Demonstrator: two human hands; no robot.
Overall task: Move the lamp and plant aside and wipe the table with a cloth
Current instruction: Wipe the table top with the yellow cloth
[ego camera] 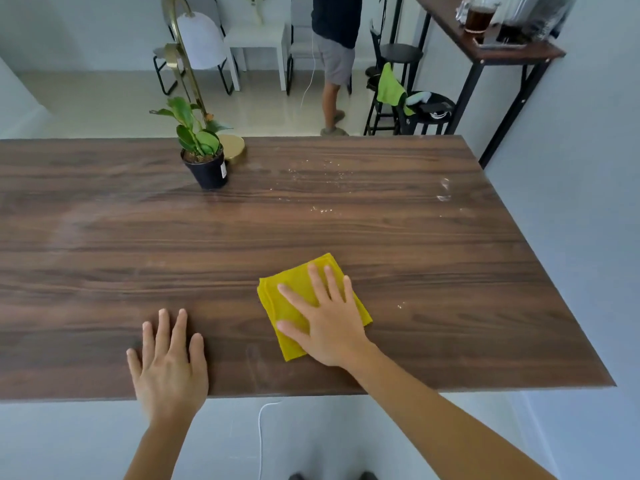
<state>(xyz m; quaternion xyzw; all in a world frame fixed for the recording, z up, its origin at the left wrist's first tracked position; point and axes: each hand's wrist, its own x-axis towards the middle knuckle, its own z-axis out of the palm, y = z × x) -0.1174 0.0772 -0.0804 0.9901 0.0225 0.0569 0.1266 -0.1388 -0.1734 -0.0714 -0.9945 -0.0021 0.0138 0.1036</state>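
Observation:
A folded yellow cloth (294,289) lies on the dark wooden table (433,254), right of centre and near the front edge. My right hand (323,318) presses flat on the cloth with fingers spread. My left hand (169,362) rests flat on the bare wood at the front edge, holding nothing. A small green plant in a black pot (206,164) stands at the far side of the table, left of centre. Just behind it is the lamp, with a round gold base (233,147), a curved gold stem and a white shade (201,39).
White crumbs (318,174) and a smear (444,190) mark the far right of the table. A hazy streak crosses its left part. Beyond the table a person (334,60) stands among chairs, black stools (426,112) and a side table with a jug (479,17).

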